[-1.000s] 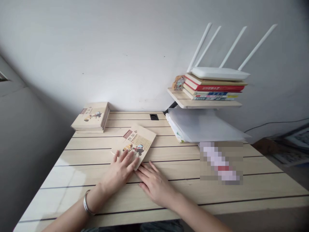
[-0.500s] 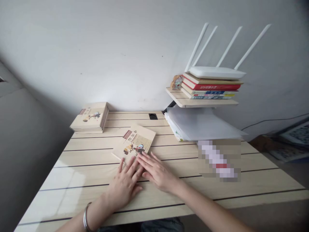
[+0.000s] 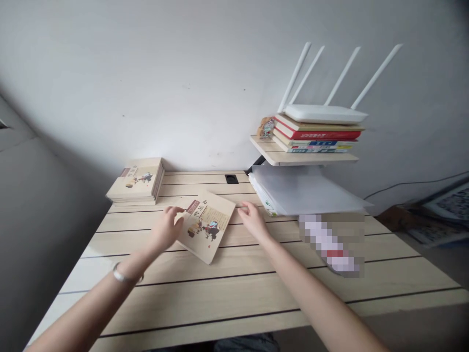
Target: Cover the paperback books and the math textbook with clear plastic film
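A beige booklet (image 3: 212, 210) with a dark red label, printed characters and small painted figures lies flat and slanted on the wooden desk (image 3: 205, 303). At its left edge is my left hand (image 3: 166, 230), with fingers bent, thumb apart from them and tips at the cover's border. A silver bangle (image 3: 122, 274) circles that wrist. My right hand (image 3: 253, 221) hovers beside the booklet's upper right corner, its fingers loosely curled and slightly apart, with nothing seen in them. A stack of matching booklets (image 3: 137, 182) stands at the desk's back left.
A small raised shelf (image 3: 304, 158) at the right holds piled books (image 3: 322, 135) and a white router (image 3: 326, 113) with upright antennas. Papers under a translucent sheet (image 3: 300, 190) lie beneath it. A blurred-out object (image 3: 331, 244) sits nearer. A black outlet (image 3: 231, 179) is set near the wall.
Both hands have left the booklet's lower part, where they lay together, and spread to its left and right sides. The lower part of the cover now shows.
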### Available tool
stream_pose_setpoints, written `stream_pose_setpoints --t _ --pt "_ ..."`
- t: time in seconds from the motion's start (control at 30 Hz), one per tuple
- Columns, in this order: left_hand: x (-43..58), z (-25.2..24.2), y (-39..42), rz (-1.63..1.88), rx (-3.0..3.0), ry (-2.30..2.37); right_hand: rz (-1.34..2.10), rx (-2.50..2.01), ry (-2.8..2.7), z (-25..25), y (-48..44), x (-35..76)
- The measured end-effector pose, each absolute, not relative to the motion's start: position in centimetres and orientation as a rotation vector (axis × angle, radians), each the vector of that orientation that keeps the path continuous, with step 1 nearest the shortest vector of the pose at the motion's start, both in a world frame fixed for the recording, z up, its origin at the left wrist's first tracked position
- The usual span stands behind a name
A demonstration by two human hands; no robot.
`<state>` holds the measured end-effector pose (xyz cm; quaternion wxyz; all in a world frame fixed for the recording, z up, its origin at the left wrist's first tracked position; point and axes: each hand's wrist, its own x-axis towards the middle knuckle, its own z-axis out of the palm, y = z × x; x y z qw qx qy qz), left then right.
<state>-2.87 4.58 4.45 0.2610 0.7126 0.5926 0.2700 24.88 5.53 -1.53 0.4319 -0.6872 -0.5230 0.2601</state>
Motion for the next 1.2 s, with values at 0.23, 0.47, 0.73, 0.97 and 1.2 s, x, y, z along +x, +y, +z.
stream_pose_setpoints --t 0.23,0.47,0.73,0.97,1.2 --pt "-1.2 5.4 11.1 0.397 1.580 1.662 1.075 -1.631 -1.258 0.1 4.4 22.5" --pt "0.4 4.1 12.7 0.474 1.788 1.841 1.069 -1.621 -1.277 0.8 9.1 20.4" --pt "-2.4 2.2 8.8 0.746 2.104 1.814 0.929 -1.603 -1.423 0.8 7.1 20.3" --pt "-6.4 0.4 3.2 0.538 2.667 1.036 0.523 -1.318 -1.987 -0.7 -0.5 20.6" --pt "-6.3 -1.3 2.9 0.782 2.408 1.423 0.293 -1.403 -2.043 -2.2 -0.8 20.0"
